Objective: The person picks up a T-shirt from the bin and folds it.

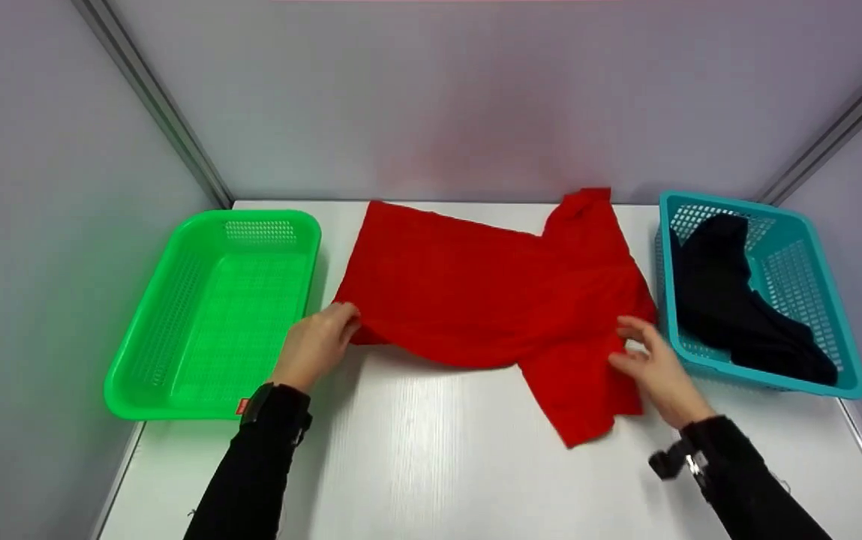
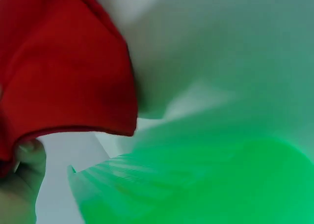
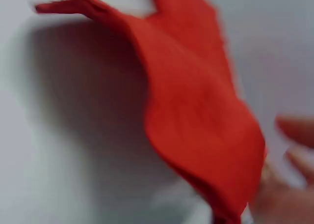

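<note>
Lying spread, red shirt (image 1: 476,289), both hems lifted

Sitting at frame left, a green basket (image 1: 175,352); at right, a teal basket (image 1: 828,262) holding dark clothing (image 1: 731,300), both resting on a white table (image 1: 431,450).

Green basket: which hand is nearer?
Left. The left hand grips the red shirt's edge right beside the green basket; the right hand is at the shirt's far side, by the teal basket.

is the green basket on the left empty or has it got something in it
Empty: the green basket shows only its bare mesh floor in the head view.
</note>
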